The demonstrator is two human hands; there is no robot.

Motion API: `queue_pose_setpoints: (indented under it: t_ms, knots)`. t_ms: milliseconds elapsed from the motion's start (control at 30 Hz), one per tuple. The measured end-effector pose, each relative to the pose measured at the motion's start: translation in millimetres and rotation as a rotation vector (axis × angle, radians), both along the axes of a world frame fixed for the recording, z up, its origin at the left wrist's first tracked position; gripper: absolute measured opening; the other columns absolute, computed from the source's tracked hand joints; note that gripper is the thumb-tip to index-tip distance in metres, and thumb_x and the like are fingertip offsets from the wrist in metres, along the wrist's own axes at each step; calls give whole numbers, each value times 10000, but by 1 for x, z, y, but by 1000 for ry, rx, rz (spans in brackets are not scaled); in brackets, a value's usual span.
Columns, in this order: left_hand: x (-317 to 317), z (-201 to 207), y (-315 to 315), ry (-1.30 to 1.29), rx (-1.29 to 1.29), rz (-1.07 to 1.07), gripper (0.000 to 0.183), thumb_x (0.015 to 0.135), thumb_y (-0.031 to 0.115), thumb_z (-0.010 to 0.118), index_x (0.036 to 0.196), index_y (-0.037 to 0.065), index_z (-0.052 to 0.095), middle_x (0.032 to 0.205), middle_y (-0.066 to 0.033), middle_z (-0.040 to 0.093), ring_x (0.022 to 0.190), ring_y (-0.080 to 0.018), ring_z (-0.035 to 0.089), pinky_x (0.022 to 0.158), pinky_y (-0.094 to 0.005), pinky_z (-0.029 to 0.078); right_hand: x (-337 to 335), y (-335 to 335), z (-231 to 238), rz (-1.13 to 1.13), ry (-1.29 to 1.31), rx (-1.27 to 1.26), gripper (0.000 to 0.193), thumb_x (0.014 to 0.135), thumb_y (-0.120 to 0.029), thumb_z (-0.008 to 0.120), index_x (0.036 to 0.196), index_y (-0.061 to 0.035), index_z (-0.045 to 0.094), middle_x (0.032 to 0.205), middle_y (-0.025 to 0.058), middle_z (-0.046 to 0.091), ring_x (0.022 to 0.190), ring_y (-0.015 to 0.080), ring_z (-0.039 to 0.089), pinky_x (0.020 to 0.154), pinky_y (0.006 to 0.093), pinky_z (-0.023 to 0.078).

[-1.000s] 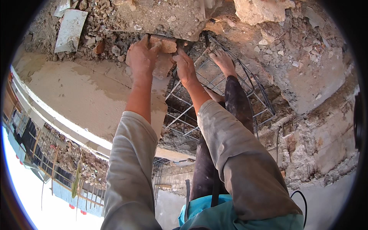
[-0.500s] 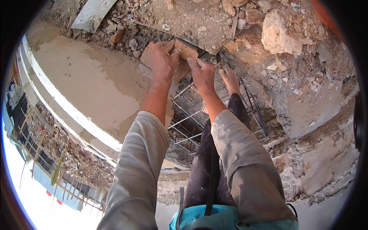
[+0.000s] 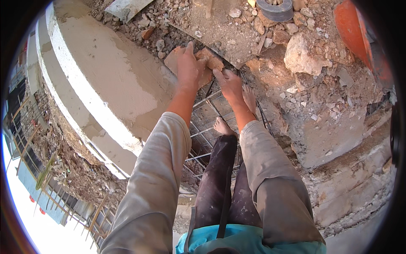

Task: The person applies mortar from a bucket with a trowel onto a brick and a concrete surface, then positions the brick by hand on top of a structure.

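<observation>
A flat, rough reddish-brown stone slab (image 3: 210,58) lies across the upper middle, next to the smooth plastered wall top. Its left part shows past my left hand (image 3: 189,70), which grips it from above, fingers closed over its upper face. At the slab's right end, my right hand (image 3: 229,84) pinches the near edge between thumb and fingers. The slab's underside is hidden, so what bears it from below cannot be seen. Just below my hands is a steel rebar cage (image 3: 202,127), with my bare feet (image 3: 223,126) standing at it.
The plastered wall top (image 3: 114,72) curves along the left, above a drop with rubble. A large pale rock (image 3: 305,55) sits among loose stones at right. A dark grey ring (image 3: 277,10) and an orange object (image 3: 353,36) are at the upper right.
The view has shifted, bringing the grey ring and more of the orange object into sight. One leg has moved left, and its foot now shows plainly at the cage. Both hands remain at the slab.
</observation>
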State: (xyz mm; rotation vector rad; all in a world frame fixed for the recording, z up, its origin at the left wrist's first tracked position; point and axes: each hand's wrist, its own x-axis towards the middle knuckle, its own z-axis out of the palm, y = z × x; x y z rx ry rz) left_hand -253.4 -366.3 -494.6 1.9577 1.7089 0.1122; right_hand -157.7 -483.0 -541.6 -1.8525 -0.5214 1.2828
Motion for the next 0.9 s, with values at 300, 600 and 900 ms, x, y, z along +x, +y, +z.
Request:
queue_pose_setpoints:
  t_ms: [300, 600, 900]
  knots:
    - [-3, 107, -128, -213, -278, 218, 782, 803, 75, 729, 1474, -4, 336, 1305, -227, 490, 1136, -345, 573, 973, -424, 476, 76, -154, 105, 111, -76, -252, 555, 928, -322, 659, 1327, 39, 522, 1141, 183, 644, 968, 266, 656, 845, 368, 525]
    - [-95, 218, -259, -242, -419, 26, 746, 783, 30, 672, 1461, 7, 363, 1191, -198, 565, 943, -300, 653, 831, -378, 553, 249, -397, 259, 99, -746, -526, 462, 901, -219, 663, 1262, 51, 565, 1030, 214, 638, 914, 318, 637, 789, 401, 521]
    - [-78, 246, -223, -286, -240, 72, 638, 819, 85, 691, 1394, -21, 435, 1166, -195, 592, 900, -285, 672, 800, -384, 555, 355, -184, 362, 279, -1191, -133, 452, 949, -214, 611, 1307, 47, 517, 1214, 253, 567, 1086, 376, 575, 916, 432, 472]
